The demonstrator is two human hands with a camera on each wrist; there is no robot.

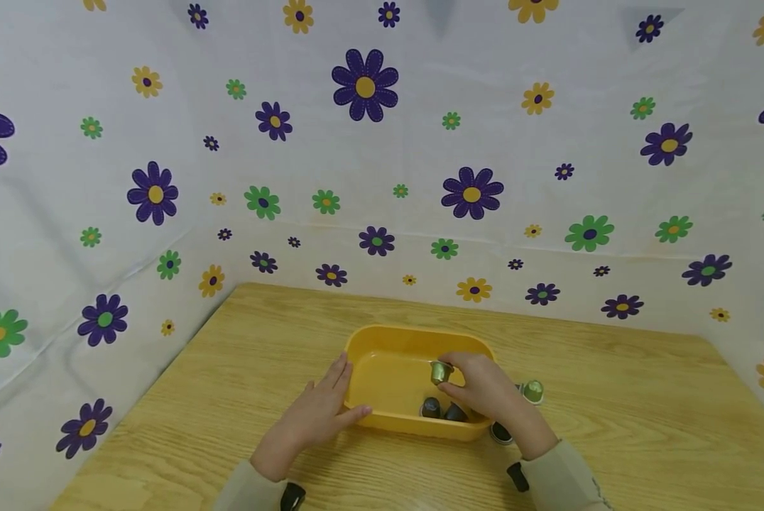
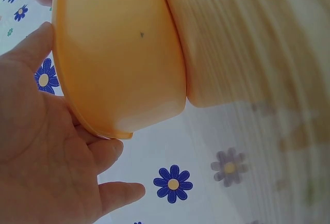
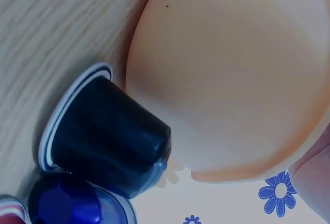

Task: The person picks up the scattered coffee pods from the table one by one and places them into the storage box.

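A yellow plastic tub (image 1: 382,376) stands on the wooden table. My left hand (image 1: 314,411) rests against its left end, fingers extended along the outside and thumb at the front rim; the left wrist view shows the thumb touching the rim. My right hand (image 1: 484,383) pinches a green coffee capsule (image 1: 441,373) between thumb and fingers over the tub's right part. Below it, a dark capsule (image 1: 430,407) and another dark capsule (image 1: 455,412) lie inside near the front wall. The held capsule is hidden in the right wrist view.
Right of the tub are a green capsule (image 1: 533,391) and a dark capsule (image 1: 501,433), partly behind my right arm. The right wrist view shows a black capsule (image 3: 108,136), a blue one (image 3: 67,203) and a red one (image 3: 10,212) outside the tub. A flowered cloth (image 1: 414,156) encloses the table.
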